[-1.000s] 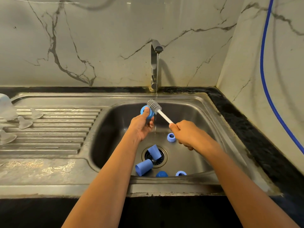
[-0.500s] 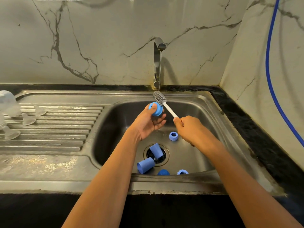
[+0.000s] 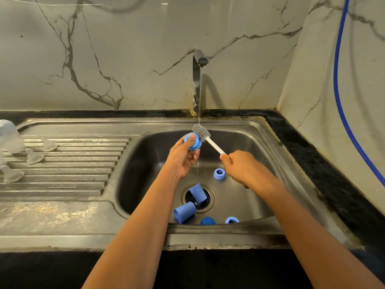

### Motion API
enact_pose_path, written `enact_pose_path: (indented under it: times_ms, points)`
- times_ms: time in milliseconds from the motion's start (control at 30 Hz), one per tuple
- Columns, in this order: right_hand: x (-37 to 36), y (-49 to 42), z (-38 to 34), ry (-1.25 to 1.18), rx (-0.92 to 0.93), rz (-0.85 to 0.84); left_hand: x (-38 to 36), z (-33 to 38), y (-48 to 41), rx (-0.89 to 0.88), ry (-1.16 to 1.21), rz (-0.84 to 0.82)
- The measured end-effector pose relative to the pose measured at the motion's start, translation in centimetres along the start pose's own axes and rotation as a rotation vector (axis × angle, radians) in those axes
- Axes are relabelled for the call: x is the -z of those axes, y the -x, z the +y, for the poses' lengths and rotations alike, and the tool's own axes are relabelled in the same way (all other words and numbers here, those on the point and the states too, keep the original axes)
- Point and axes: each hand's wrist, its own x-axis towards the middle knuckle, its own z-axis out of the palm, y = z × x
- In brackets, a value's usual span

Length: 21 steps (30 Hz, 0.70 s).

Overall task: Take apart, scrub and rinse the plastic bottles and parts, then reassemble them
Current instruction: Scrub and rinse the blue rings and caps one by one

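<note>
My left hand [image 3: 183, 158] pinches a blue bottle ring [image 3: 194, 142] above the sink basin, thumb pressed into its opening. My right hand [image 3: 242, 167] grips the white handle of a bottle brush [image 3: 201, 132], whose grey bristle head touches the ring under the running water. In the steel sink [image 3: 268, 155] lie another blue ring [image 3: 219, 174], two blue caps [image 3: 198, 192] [image 3: 184, 212] at the drain, a dark blue piece [image 3: 207, 221] and a third ring [image 3: 231, 220] by the front wall.
The tap [image 3: 198, 80] runs a thin stream at the back of the sink. Several clear teats [image 3: 34, 156] and a clear bottle [image 3: 9, 136] stand on the ribbed draining board at left. A blue hose [image 3: 341, 101] hangs along the right wall.
The left hand has turned the ring so that its thumb now sits in the opening. The brush head has shifted slightly against the ring's rim. Parts in the basin lie as before.
</note>
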Motion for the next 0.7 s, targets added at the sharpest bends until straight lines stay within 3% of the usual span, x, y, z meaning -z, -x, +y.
enact_pose_path:
  times_ms: [133, 467, 700]
  points:
    - [0.40, -0.04, 0.02, -0.021, 0.010, 0.026, -0.04, -0.06, 0.03, 0.074, -0.096, -0.127]
    - [0.03, 0.01, 0.26, -0.011, -0.031, -0.163, -0.01, -0.04, -0.19, 0.141, 0.305, 0.132]
    - [0.28, -0.40, 0.55, 0.019, -0.009, -0.025, 0.09, -0.12, -0.18, 0.048, -0.080, 0.034]
